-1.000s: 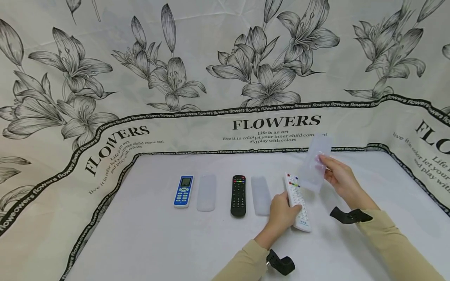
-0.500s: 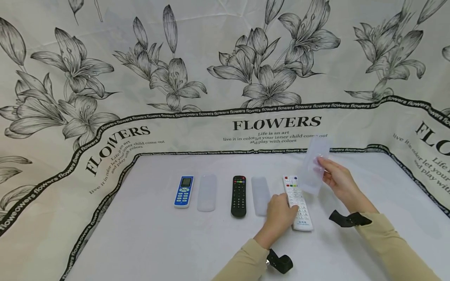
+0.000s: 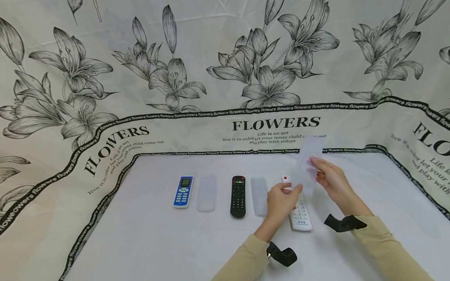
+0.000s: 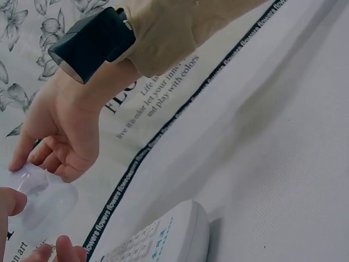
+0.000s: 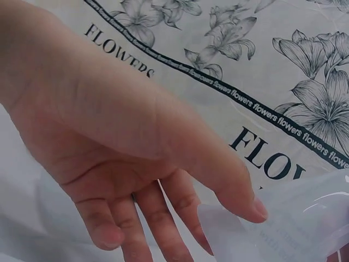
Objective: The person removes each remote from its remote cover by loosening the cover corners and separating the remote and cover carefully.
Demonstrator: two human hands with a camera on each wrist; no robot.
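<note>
My right hand [image 3: 335, 183] pinches a translucent remote cover [image 3: 309, 164] between thumb and fingers, holding it up over the far end of a white remote control [image 3: 301, 218]. The white remote lies on the table, its upper part partly hidden by my left hand [image 3: 282, 201]. That left hand is raised over the remote beside the cover's lower end, thumb and fingers apart. In the left wrist view the left thumb [image 4: 12, 202] stands close to the cover [image 4: 46, 202]; whether it touches cannot be told. The right wrist view has the cover [image 5: 245, 234] under the right thumb.
On the white table [image 3: 147, 242], left of the hands, lie a blue remote [image 3: 183, 191], a clear cover [image 3: 206, 193], a black remote [image 3: 238, 197] and another clear cover [image 3: 260, 195]. A flower-printed cloth [image 3: 197, 132] rises behind the table.
The left hand has let go of the white remote and lifted toward the cover. The right hand has brought the cover slightly left. The white remote has settled flat on the table.
</note>
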